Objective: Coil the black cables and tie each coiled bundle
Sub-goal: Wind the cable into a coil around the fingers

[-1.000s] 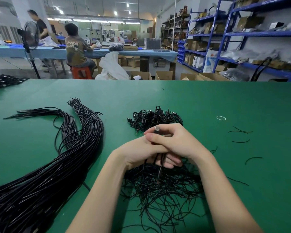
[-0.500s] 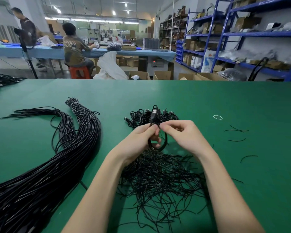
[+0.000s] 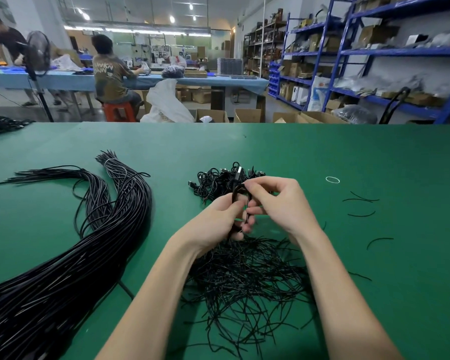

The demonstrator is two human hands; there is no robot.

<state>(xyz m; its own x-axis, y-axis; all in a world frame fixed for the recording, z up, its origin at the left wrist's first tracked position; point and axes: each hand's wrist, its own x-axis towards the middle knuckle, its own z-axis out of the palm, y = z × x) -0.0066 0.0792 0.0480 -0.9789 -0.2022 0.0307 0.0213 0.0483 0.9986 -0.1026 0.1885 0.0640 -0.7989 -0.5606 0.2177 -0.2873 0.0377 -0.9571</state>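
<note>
Above the twist-tie pile (image 3: 247,276), mid-surface, the coiled cable (image 3: 240,197) is being held upright between both hands. Left hand (image 3: 216,224) is pinching the coil's lower left side, fingers curled round the loops. Right hand (image 3: 278,203) is pinching at the coil's upper right, fingertips pressed together, probably on a thin tie, though it's too fine to be sure of. USB plug (image 3: 239,172) is sticking up out of the top of the coil.

Step in hand looks like tying. To do it well: keep the left grip tight so the loops aren't springing apart, wrap the tie across the narrow middle of the coil, twist snug, tuck the plug end in.

Just behind the hands, the finished bundles (image 3: 218,181) are lying in a heap. To the left, well apart, the long uncoiled cables (image 3: 70,258) are sweeping across the green surface (image 3: 374,255). Right of the hands, a few stray ties (image 3: 361,214) and a small white ring (image 3: 332,180) are lying loose. Far back, a person on a red stool (image 3: 118,111) is working at another bench.
</note>
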